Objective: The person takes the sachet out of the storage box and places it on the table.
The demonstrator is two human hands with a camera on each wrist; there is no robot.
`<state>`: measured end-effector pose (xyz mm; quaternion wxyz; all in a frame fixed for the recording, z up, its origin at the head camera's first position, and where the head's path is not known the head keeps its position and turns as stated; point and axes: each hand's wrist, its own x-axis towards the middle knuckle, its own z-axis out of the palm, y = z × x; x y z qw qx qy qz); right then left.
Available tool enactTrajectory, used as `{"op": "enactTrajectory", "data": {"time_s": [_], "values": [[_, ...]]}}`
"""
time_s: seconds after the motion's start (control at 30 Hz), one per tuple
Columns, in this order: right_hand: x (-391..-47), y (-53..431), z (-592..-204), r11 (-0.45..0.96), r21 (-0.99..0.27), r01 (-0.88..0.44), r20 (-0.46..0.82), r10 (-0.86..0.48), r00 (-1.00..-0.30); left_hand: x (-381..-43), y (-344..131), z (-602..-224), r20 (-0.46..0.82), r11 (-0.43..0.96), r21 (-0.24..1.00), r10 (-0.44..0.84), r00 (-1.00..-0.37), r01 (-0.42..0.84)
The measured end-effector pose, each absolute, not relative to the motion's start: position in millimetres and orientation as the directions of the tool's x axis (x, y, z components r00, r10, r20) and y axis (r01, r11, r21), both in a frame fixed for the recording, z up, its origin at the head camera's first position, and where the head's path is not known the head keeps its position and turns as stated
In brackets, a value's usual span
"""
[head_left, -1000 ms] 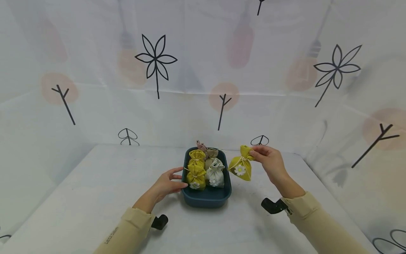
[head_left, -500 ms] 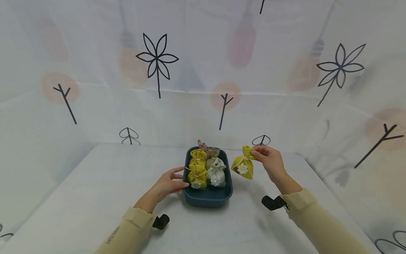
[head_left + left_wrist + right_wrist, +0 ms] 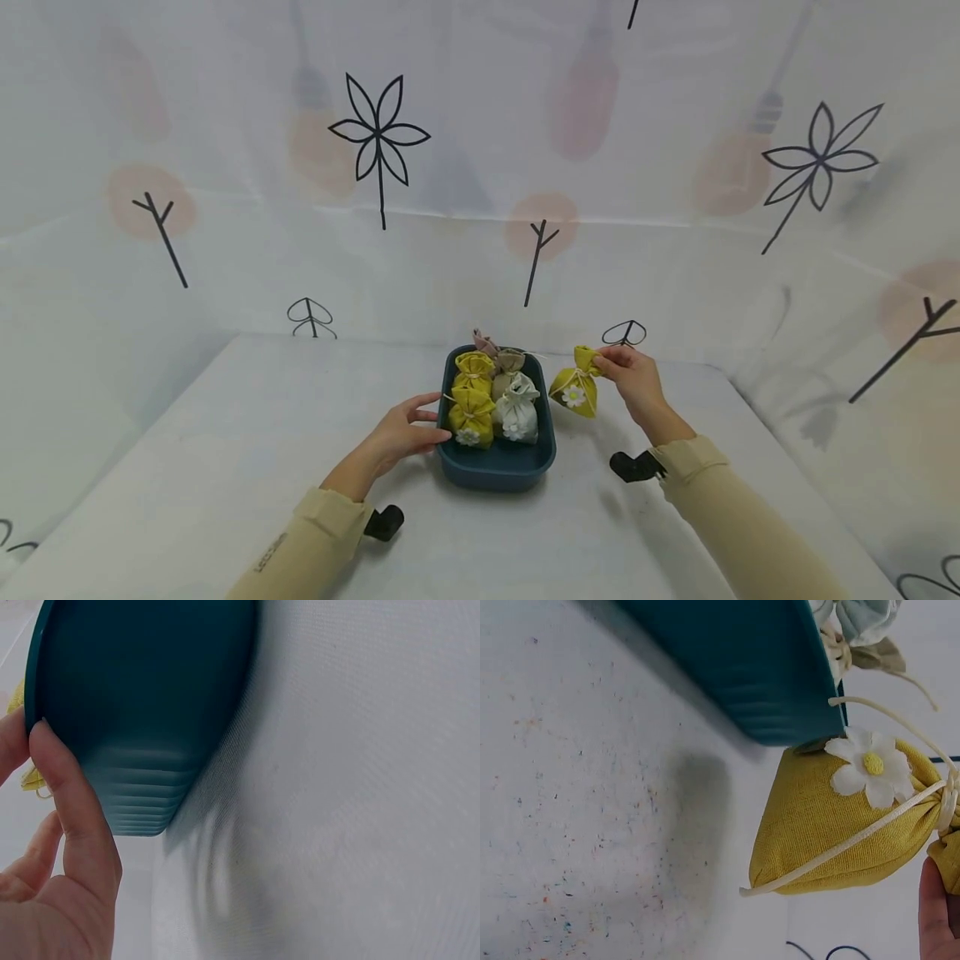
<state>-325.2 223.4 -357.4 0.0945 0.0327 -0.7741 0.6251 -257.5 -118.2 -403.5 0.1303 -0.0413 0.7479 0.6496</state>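
A dark teal bin point(image 3: 497, 479) stands mid-table, with my left hand point(image 3: 397, 437) pinching its left rim. In the left wrist view the left thumb and a finger point(image 3: 71, 787) lie on either side of that rim. My right hand point(image 3: 637, 383) pinches a yellow drawstring pouch point(image 3: 832, 840) by its gathered neck. This pouch, with a white cloth daisy point(image 3: 871, 769) on it, hangs just right of the bin, above the table. Inside the bin are two yellow pouches point(image 3: 472, 412), a pale grey-green pouch point(image 3: 517, 412), a beige pouch point(image 3: 510, 362) and a pinkish one point(image 3: 484, 342).
The table point(image 3: 262, 450) has a white cover, speckled with small coloured marks in the right wrist view. A printed white cloth backdrop point(image 3: 450, 267) rises at the back and sides. Black camera mounts point(image 3: 636, 467) stick out from both sleeves.
The head view has shifted slightly, so the scene sits further right. My right forearm has moved a little forward and left, and the held pouch's bottom is slightly higher. The left hand stays on the rim.
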Motion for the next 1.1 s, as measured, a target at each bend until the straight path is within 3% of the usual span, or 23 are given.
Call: {"op": "enactTrajectory", "data": {"time_s": [0.4,1.1], "values": [[-344,227,-376,0.26,-0.959,-0.111,0.142,0.103,-0.984,-259,-119,-406,-0.242,0.147,0.963,0.114,-0.963,-0.225],[-340,238,-379,0.384,-0.922,-0.048,0.106,0.131,-0.986,-260,-119,-407,-0.247,0.136,0.963,0.109,-0.963,-0.232]]}}
